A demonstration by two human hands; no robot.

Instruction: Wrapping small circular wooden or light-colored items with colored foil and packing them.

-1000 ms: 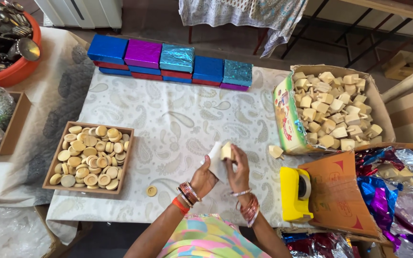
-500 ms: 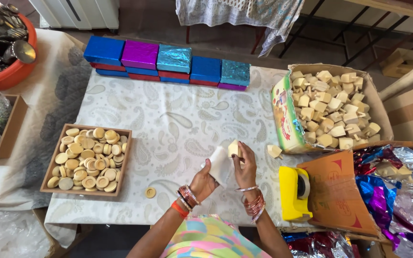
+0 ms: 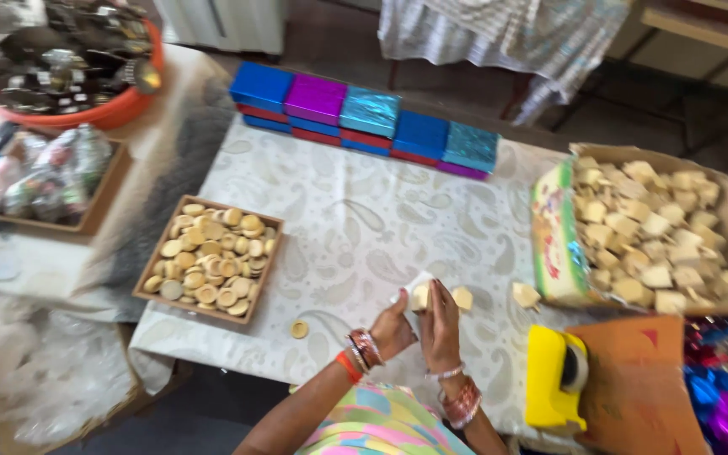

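Observation:
My left hand (image 3: pixel 395 329) and my right hand (image 3: pixel 441 320) are raised together over the near side of the table, both closed on one pale square piece (image 3: pixel 420 295) with a bit of white wrap around it. A second pale square piece (image 3: pixel 463 297) lies on the cloth just right of my right hand, and a third (image 3: pixel 526 295) lies further right. A small round disc (image 3: pixel 299 329) sits alone on the cloth to the left of my left hand.
A wooden tray of round discs (image 3: pixel 149 282) is at the left. A cardboard box of pale square pieces (image 3: pixel 722 181) stands at the right. Shiny foil boxes (image 3: pixel 364 114) line the far edge. A yellow tape dispenser (image 3: pixel 554 379) sits near right.
The view has swung right and dipped, so everything sits further right in frame. My hands stay together on the same piece, and a pale piece now lies beside my right hand.

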